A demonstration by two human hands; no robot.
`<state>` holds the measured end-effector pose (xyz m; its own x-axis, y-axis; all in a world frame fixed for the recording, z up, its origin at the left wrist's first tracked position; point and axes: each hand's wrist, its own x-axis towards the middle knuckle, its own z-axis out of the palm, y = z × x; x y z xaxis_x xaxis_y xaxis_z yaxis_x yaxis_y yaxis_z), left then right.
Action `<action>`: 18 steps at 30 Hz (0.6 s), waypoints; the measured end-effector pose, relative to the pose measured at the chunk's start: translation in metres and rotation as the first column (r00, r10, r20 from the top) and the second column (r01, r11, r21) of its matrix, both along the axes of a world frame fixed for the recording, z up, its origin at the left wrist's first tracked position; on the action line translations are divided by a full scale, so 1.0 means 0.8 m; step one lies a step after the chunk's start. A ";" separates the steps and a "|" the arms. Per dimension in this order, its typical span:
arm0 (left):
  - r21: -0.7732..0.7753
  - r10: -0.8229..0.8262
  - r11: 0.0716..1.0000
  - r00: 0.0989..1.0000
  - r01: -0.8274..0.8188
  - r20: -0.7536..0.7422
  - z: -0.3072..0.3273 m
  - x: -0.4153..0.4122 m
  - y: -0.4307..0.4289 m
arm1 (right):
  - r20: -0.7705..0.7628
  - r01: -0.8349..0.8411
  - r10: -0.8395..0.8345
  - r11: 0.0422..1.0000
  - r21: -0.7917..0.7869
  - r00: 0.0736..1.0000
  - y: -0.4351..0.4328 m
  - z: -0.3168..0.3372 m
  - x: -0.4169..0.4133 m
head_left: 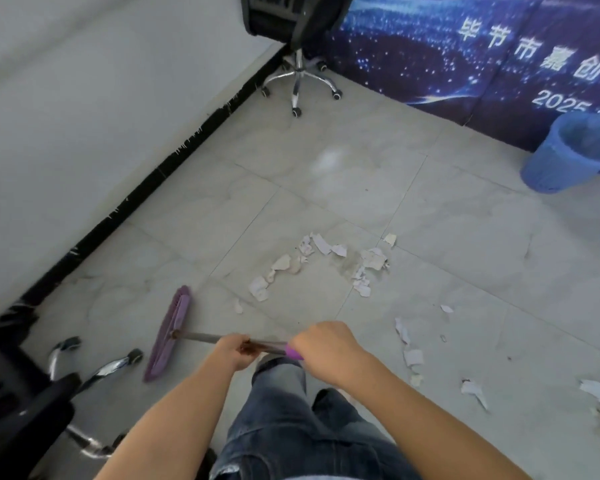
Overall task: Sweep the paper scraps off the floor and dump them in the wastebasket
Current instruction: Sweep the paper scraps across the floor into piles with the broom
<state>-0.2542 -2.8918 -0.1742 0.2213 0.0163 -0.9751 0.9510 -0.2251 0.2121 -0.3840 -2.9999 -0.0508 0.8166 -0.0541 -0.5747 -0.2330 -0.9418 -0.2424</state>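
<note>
A purple broom (168, 336) rests its head on the tiled floor to my left, its metal handle running right toward me. My left hand (232, 351) grips the handle near its middle, and my right hand (323, 348) grips the purple end. White paper scraps (312, 263) lie in a loose cluster ahead of the broom, with more scraps (411, 356) scattered to the right. A blue wastebasket (565, 152) stands at the far right against a dark banner.
A black office chair (298, 46) stands in the far corner. Another chair's base and wheels (94, 372) sit close at my lower left, beside the broom head. A white wall with black skirting (174, 161) runs along the left. My jeans-clad legs (291, 427) are below.
</note>
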 end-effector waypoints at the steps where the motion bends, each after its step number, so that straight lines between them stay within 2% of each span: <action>1: -0.011 -0.016 1.000 1.000 0.016 -0.011 -0.001 -0.008 -0.001 | -0.015 -0.007 0.007 1.000 -0.014 1.000 -0.006 0.001 -0.008; 4: -0.080 0.033 0.996 0.998 -0.038 -0.062 0.003 -0.039 -0.030 | -0.067 -0.007 0.001 0.996 -0.089 0.998 -0.047 0.013 -0.036; 7: -0.186 0.120 0.972 0.982 -0.147 -0.148 0.013 -0.076 -0.086 | -0.111 0.017 -0.044 0.972 -0.236 0.993 -0.106 0.057 -0.059; 12: -0.425 0.161 0.855 0.931 -0.297 -0.328 0.072 -0.124 -0.201 | -0.028 0.103 -0.139 0.841 -0.531 0.990 -0.190 0.157 -0.090; 15: -0.538 0.117 0.790 0.935 -0.292 -0.335 0.105 -0.131 -0.242 | 0.012 0.114 -0.132 0.807 -0.579 0.991 -0.208 0.195 -0.093; 18: -0.593 0.056 0.769 0.949 -0.239 -0.310 0.135 -0.125 -0.258 | 0.021 0.105 -0.115 0.801 -0.589 0.993 -0.221 0.220 -0.100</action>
<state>-0.3542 -3.0983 -0.0663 0.0060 -0.5963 -0.8027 0.9999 0.0150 -0.0036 -0.4639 -3.1768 0.1252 0.7758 -0.4750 -0.4153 -0.3429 -0.8700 0.3543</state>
